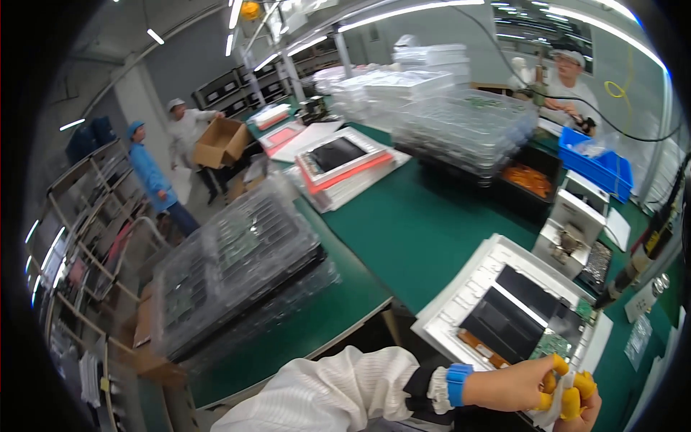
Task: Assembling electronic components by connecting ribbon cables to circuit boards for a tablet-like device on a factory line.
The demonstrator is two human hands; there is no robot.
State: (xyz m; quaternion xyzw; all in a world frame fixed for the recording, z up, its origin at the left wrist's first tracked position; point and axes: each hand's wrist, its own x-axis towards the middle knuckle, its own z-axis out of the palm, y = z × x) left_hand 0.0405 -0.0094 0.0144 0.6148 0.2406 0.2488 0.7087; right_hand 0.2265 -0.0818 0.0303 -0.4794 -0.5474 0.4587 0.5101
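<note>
White wipe [560,403] inside grip (fingertips).

Clear tray stacks [230,270], blue bin [601,165], perhaps cardboard box [219,142]

Lighting: bright, even, from long white ceiling tube lamps [403,11]. Glare: sheen on stacked clear plastic trays [230,266]. Shadows: soft, faint on green bench mat [425,223]. Distortion: strong fisheye bending, black vignette at corners. Focus: slight softness toward rim.
</note>
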